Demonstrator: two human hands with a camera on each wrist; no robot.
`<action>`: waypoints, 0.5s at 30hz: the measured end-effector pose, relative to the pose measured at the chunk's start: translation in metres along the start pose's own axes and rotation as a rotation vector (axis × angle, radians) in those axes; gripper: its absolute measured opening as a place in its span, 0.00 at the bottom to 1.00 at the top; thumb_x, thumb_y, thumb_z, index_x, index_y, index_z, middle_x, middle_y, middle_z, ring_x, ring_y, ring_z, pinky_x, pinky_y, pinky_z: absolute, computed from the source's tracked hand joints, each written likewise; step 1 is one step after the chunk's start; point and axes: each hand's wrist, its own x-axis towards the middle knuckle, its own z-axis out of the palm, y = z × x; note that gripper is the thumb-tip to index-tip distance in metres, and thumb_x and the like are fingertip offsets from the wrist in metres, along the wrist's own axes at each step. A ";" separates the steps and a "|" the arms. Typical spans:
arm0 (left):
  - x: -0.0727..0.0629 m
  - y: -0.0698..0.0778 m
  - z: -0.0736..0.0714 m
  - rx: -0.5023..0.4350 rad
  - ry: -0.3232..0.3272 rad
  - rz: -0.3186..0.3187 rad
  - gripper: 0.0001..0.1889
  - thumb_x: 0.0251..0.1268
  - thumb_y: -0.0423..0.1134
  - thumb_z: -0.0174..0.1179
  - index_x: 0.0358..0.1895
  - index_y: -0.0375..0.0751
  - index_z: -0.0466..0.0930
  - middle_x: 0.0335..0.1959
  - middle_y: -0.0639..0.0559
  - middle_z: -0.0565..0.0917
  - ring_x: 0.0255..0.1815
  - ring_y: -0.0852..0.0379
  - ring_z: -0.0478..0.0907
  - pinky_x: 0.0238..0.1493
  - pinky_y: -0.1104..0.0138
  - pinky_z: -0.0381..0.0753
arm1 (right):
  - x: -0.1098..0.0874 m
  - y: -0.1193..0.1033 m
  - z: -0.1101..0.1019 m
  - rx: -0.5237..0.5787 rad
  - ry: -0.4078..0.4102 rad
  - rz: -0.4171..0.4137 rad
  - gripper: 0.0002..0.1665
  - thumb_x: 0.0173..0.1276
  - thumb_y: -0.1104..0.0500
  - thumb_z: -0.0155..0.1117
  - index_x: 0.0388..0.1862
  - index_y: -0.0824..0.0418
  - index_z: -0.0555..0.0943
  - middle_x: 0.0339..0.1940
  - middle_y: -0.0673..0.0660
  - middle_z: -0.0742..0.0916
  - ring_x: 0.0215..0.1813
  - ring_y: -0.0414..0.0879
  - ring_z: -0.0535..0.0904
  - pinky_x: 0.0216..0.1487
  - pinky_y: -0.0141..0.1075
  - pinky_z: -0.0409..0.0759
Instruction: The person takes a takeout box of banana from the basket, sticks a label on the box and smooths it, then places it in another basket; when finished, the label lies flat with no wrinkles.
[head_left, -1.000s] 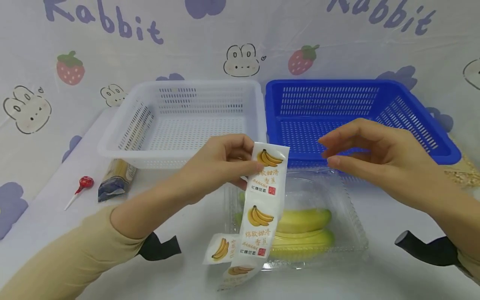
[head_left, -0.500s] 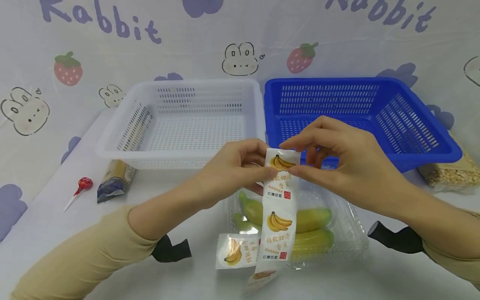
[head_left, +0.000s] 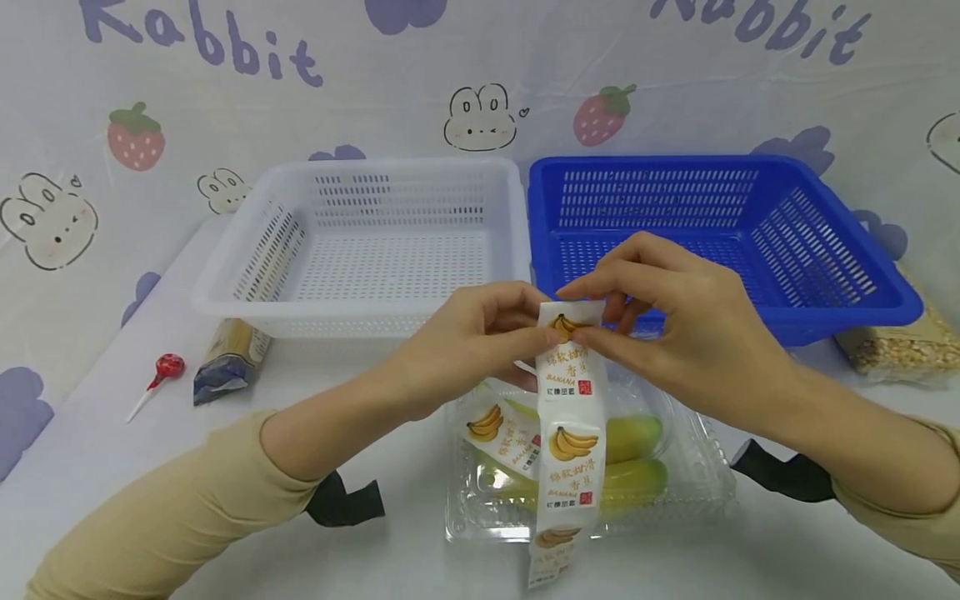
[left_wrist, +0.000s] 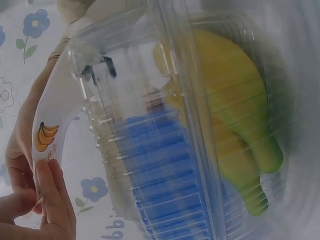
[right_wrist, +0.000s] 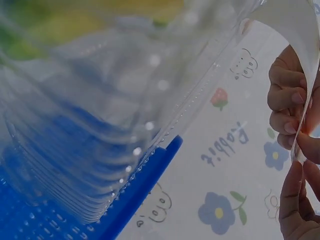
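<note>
A strip of white banana stickers [head_left: 567, 392] hangs down in front of a clear plastic clamshell box [head_left: 465, 521] with yellow-green bananas [head_left: 633, 479] inside. My left hand [head_left: 487, 346] pinches the strip's left edge near the top, thumb in front. My right hand [head_left: 675, 321] pinches the same top end from the right, its thumb close to the left one. Part of the strip folds off to the left over the box lid. In the right wrist view both hands' fingertips meet at the strip's edge; in the left wrist view the bananas [left_wrist: 230, 95] show through the plastic.
Behind stand a white basket [head_left: 360, 317] and a blue basket [head_left: 720, 321], side by side. On the left lie a red lollipop [head_left: 169, 367] and a packet with a dark blue end [head_left: 232, 362]. A bag of yellowish kernels [head_left: 900, 350] lies at the right.
My right hand has come in from the right and taken hold of the strip's top. My left hand has shifted right with the strip; its folded-off part has swung up over the box.
</note>
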 end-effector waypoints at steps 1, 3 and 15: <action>0.000 0.000 0.000 -0.008 0.003 -0.001 0.10 0.75 0.36 0.52 0.51 0.35 0.75 0.48 0.37 0.85 0.42 0.53 0.86 0.45 0.59 0.89 | 0.000 0.000 0.000 -0.005 0.005 -0.005 0.23 0.47 0.70 0.79 0.43 0.54 0.88 0.35 0.48 0.81 0.34 0.32 0.75 0.40 0.14 0.77; 0.001 -0.001 0.000 -0.046 0.011 -0.006 0.13 0.78 0.39 0.48 0.51 0.33 0.76 0.48 0.37 0.84 0.42 0.53 0.85 0.46 0.59 0.88 | 0.000 0.001 0.001 -0.012 0.017 -0.020 0.23 0.47 0.71 0.80 0.43 0.55 0.88 0.35 0.48 0.82 0.34 0.32 0.75 0.41 0.14 0.77; 0.000 -0.002 -0.001 -0.124 0.028 -0.020 0.13 0.77 0.36 0.46 0.52 0.29 0.75 0.45 0.37 0.84 0.37 0.58 0.85 0.48 0.58 0.88 | 0.002 0.002 0.005 -0.033 0.055 -0.091 0.18 0.45 0.72 0.80 0.35 0.57 0.88 0.34 0.49 0.83 0.34 0.35 0.78 0.38 0.14 0.75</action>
